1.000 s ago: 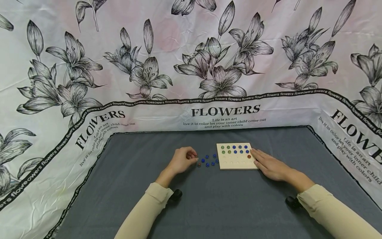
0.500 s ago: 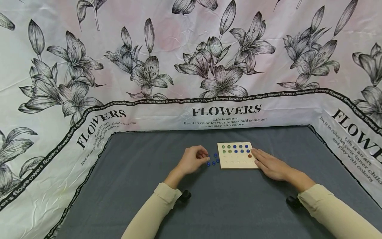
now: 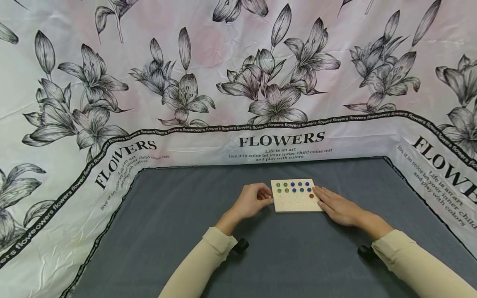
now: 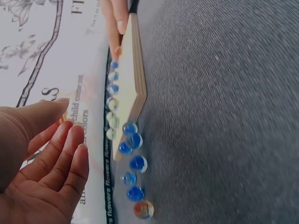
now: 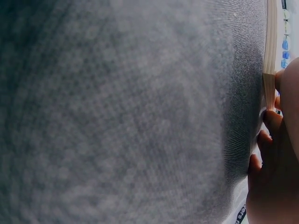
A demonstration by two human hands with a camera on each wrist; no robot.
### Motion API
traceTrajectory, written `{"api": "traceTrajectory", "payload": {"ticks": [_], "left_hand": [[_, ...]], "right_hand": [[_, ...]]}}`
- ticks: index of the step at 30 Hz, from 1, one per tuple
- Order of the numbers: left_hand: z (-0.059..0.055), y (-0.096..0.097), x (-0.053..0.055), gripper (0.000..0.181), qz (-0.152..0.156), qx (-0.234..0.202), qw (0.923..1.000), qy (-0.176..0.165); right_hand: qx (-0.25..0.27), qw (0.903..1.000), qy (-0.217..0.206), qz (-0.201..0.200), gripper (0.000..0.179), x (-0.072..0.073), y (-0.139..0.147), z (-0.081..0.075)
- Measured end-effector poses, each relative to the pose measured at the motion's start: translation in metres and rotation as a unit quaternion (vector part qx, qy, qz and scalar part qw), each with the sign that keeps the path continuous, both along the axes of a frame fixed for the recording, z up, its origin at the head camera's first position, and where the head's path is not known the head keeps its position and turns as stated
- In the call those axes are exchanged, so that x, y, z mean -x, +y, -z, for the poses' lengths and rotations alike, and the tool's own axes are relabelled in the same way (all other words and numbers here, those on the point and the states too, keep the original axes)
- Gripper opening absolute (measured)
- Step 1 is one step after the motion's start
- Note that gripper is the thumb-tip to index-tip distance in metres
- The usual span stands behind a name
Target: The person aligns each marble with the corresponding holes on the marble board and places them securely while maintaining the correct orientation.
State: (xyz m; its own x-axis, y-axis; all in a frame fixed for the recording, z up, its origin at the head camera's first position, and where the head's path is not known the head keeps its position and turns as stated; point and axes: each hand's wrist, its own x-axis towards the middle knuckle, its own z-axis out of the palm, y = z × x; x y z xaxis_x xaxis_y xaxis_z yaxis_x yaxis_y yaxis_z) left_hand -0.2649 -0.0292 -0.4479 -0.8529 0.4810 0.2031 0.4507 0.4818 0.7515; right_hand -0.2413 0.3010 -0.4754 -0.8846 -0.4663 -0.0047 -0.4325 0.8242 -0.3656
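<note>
My left hand (image 3: 251,201) is at the left edge of a pale wooden board (image 3: 298,208) with rows of small hollows. Between its thumb and fingertips it pinches a marble with an orange tint (image 4: 64,116), mostly hidden by the fingers. Green, blue and one red-brown marble (image 3: 311,196) sit in the board's hollows. Below the left hand, several loose blue marbles (image 4: 138,164) and one orange-and-clear marble (image 4: 143,210) lie on the cloth; in the head view the hand covers them. With fingers extended, my right hand (image 3: 337,207) rests against the board's right edge.
A dark grey cloth (image 3: 160,231) covers the table under the board. Behind and at the sides hangs a white sheet (image 3: 205,145) printed with flowers and lettering. A dark device (image 3: 241,246) is strapped at the left wrist, another (image 3: 367,252) at the right.
My left hand has moved right, from the left side of the loose marbles to the board's left edge, passing over them. The right hand and board have stayed in place.
</note>
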Motion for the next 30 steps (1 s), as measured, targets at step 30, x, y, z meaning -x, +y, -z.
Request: {"api": "traceTrajectory", "payload": {"ticks": [30], "left_hand": [[0.008, 0.070, -0.001, 0.009, 0.046, 0.034, 0.9982, 0.016]], "right_hand": [[0.009, 0.9999, 0.001, 0.007, 0.058, 0.000, 0.002, 0.005]]}}
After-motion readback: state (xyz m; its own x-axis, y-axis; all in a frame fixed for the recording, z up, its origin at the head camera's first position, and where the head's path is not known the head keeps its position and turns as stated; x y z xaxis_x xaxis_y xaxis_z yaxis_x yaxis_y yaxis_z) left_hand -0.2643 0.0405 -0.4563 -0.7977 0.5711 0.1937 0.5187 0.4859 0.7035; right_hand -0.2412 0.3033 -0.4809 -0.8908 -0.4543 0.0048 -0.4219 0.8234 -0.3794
